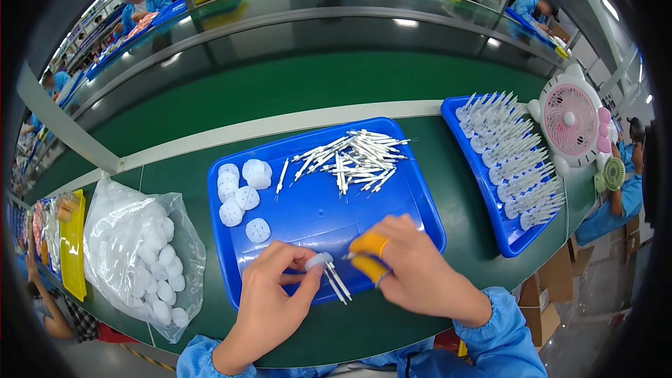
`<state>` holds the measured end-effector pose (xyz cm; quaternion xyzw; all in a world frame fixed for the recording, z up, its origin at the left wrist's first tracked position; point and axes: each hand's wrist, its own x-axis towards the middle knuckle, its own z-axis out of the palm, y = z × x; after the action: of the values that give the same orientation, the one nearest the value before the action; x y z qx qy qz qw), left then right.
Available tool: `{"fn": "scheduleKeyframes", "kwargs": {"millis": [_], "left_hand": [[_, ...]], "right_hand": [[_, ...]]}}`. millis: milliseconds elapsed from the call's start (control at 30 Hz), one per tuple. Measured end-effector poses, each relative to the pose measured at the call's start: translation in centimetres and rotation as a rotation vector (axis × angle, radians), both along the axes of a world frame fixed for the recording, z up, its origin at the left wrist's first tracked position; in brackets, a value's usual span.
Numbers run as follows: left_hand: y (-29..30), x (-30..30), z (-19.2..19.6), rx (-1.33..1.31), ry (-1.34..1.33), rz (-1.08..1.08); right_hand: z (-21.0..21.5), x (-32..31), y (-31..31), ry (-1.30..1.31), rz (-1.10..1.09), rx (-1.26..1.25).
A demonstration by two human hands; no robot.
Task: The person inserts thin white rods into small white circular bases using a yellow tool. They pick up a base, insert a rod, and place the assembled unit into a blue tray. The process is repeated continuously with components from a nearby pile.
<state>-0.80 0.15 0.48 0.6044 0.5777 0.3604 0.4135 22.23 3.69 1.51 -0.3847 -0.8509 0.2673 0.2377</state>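
Note:
In the middle of the head view, my left hand (276,294) pinches a translucent white round plastic cap (319,260) between thumb and fingers. A few thin white sticks (338,283) hang down from that cap. Close by on the right is my right hand (423,269), with yellow covers (369,243) on its thumb and forefinger. Those two fingers come together at a small, thin thing too blurred to name. Both hands are over the near edge of a blue tray (315,220). A heap of white sticks (364,157) with fine wire ends lies in it, beside several white caps (257,231).
To the left, a clear bag (133,252) bulges with white caps, next to a yellow tray (72,245). Rows of capped stick pieces fill another blue tray (500,220) at right. A pink-and-white fan (570,119) stands behind it. People work across the green bench (231,87).

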Motion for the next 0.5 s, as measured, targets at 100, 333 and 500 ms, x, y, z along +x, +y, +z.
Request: {"fn": "scheduleKeyframes", "kwargs": {"millis": [100,333,500], "left_hand": [[-0.07,0.31,0.02,-0.023,-0.050,0.001],[-0.09,0.42,0.08,0.085,0.030,-0.021],[-0.06,0.68,-0.22,0.098,0.051,0.022]], "right_hand": [[-0.20,-1.06,-0.72,0.158,0.034,-0.107],[-0.69,-0.81,-0.84,0.088,0.060,-0.130],[-0.71,-0.68,-0.43,0.041,0.000,-0.147]]}}
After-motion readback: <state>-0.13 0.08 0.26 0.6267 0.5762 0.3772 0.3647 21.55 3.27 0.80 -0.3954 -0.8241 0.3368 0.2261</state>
